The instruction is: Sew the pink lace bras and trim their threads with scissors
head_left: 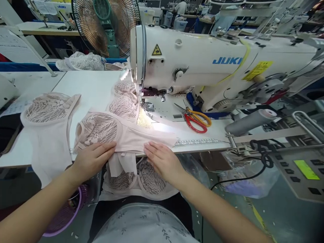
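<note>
A pale pink lace bra [134,136] lies across the front of the sewing table, its lace cup to the left and its plain wing stretched to the right. My left hand [93,158] rests on its lower edge below the cup, fingers outstretched. On the wing's lower edge lies my right hand [163,162], fingers also straight and flat; both thumbs are hidden. Another bra [152,179] with lace cups hangs over my lap beneath the table edge. More lace fabric [124,104] sits beside the needle of the white sewing machine [197,60].
Red- and orange-handled scissors [194,121] lie right of the needle. Another bra piece [50,125] drapes over the table's front edge at left. A grey thread cone [250,121] and a control panel [301,172] stand at right. Below left is a purple basket [63,222]; a fan [106,27] stands behind.
</note>
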